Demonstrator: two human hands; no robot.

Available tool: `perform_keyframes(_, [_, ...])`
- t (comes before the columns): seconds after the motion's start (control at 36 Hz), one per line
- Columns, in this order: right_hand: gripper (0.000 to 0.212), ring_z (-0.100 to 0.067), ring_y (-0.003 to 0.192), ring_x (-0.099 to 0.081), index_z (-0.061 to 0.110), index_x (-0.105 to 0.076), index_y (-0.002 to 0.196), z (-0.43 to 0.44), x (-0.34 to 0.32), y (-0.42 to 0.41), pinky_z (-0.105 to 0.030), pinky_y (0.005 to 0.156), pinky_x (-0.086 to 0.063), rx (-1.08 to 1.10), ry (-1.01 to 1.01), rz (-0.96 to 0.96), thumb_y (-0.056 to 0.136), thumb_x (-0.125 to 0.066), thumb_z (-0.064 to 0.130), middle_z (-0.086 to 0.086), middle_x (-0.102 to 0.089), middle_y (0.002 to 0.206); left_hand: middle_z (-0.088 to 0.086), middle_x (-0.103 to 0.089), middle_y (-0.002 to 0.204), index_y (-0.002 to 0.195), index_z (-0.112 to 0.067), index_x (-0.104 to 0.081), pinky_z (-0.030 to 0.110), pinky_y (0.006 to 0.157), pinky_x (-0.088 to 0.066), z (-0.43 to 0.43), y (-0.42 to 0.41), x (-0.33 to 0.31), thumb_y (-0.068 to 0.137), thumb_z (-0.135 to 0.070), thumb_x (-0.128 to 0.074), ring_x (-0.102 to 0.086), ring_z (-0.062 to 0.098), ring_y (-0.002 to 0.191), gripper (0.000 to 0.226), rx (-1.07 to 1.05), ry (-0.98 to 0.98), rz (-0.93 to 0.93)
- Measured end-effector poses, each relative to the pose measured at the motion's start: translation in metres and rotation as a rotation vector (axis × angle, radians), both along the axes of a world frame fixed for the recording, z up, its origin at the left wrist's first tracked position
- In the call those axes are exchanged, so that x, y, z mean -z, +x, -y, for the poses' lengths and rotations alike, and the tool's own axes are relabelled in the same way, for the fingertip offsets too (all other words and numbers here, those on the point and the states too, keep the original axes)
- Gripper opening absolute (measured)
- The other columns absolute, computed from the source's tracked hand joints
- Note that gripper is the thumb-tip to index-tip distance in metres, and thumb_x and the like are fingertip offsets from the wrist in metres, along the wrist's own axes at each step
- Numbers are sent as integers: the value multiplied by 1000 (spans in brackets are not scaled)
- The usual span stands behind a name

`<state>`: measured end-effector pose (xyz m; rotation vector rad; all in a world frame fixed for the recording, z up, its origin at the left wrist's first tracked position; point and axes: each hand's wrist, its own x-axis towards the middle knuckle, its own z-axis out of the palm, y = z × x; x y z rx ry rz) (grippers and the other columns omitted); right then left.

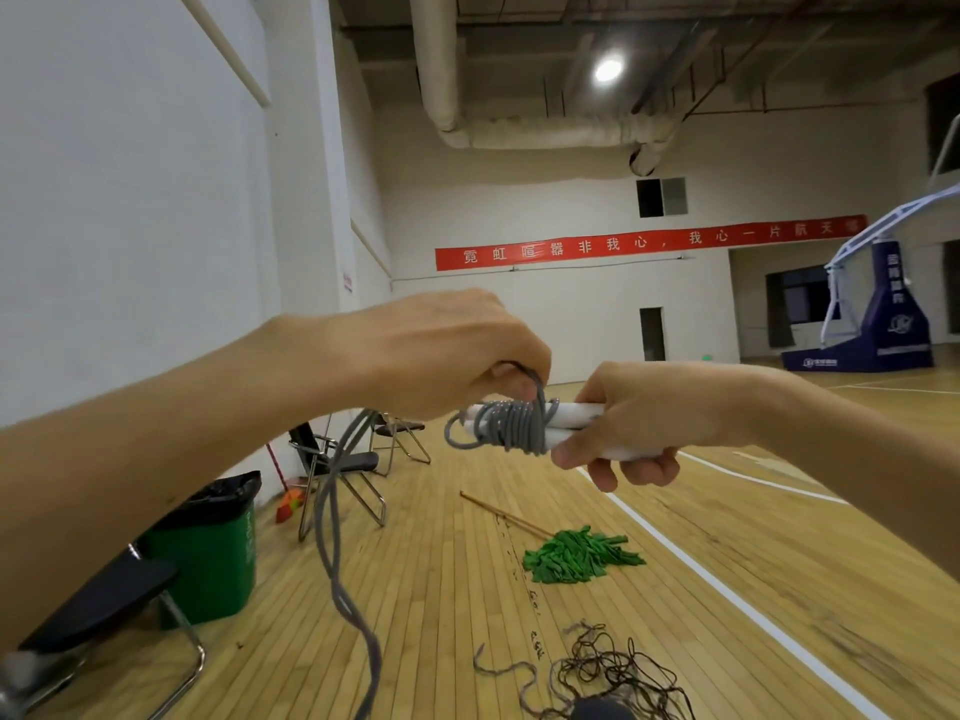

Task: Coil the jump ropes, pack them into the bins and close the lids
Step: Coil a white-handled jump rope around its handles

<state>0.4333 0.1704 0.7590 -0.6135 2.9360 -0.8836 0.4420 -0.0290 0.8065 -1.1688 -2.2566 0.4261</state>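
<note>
Gym hall with a wooden floor (441, 605); green bin (218, 553) and folding chair (345, 462) by the left wall, green mop head (576, 556) lying mid-floor. Right hand (639, 423) grips the two white handles (576, 410) held together at chest height, grey jump rope (511, 426) wound in several turns around their free end. Left hand (441, 350) pinches the rope just above the turns, the slack hanging down to the floor near a dark rope tangle (613, 667).
</note>
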Motion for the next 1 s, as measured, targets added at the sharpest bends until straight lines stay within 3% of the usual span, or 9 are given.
perform_keyframes(0.19, [18,-12,42,-47,11,-66,86,7,1,12,-21,43,-41,-47,56,8,94,-70,27,-2,-68,65,-18,-61,85,90,-38,-64,24,75,-44,2,-3,-9,95,-39,-60,-56,1,83,7,24,67,119])
perform_keyframes(0.28, [19,-13,41,-47,12,-66,82,9,2,18,-21,43,-41,-76,74,16,93,-70,26,-2,-66,62,-20,-63,81,84,-43,-62,24,74,-43,2,-4,-9,93,-36,-64,-57,2,84,12,37,125,240])
perform_keyframes(0.44, [23,-12,42,-46,11,-63,77,12,3,31,-22,44,-42,-135,102,-3,95,-69,26,-1,-62,60,-5,-71,84,89,-33,-71,48,79,-51,8,-14,-8,91,-31,-68,-65,23,79,5,85,207,471])
perform_keyframes(0.58, [24,-12,43,-48,9,-64,78,14,5,35,-23,45,-43,-189,70,-2,95,-68,26,-2,-63,62,1,-71,79,95,-21,-72,36,67,-55,11,-19,-6,84,-32,-72,-61,31,71,15,154,333,650])
perform_keyframes(0.67, [27,-11,42,-49,9,-63,75,14,6,37,-23,45,-44,-241,39,5,96,-67,25,-1,-62,59,8,-67,80,97,-15,-67,27,61,-50,14,-23,-3,81,-28,-73,-55,22,67,22,184,433,808])
perform_keyframes(0.78, [30,-11,42,-49,11,-62,70,15,7,38,-23,45,-44,-293,-24,-29,96,-66,24,2,-59,55,2,-65,75,93,-13,-64,25,55,-44,19,-27,2,85,-24,-68,-53,16,63,15,209,475,881])
perform_keyframes(0.92, [23,-12,47,-50,-7,-67,97,15,6,39,-21,44,-43,-341,-97,-32,91,-71,15,-3,-60,64,-1,-68,77,92,-20,-68,23,58,-49,26,-37,8,83,-40,-70,-58,13,63,22,311,511,1037])
perform_keyframes(1.0, [21,-12,48,-51,-7,-66,106,13,5,39,-23,47,-44,-416,-150,-14,90,-71,7,-3,-58,63,-4,-72,82,86,-29,-74,20,60,-54,26,-46,11,75,-49,-75,-65,9,67,23,405,519,1187])
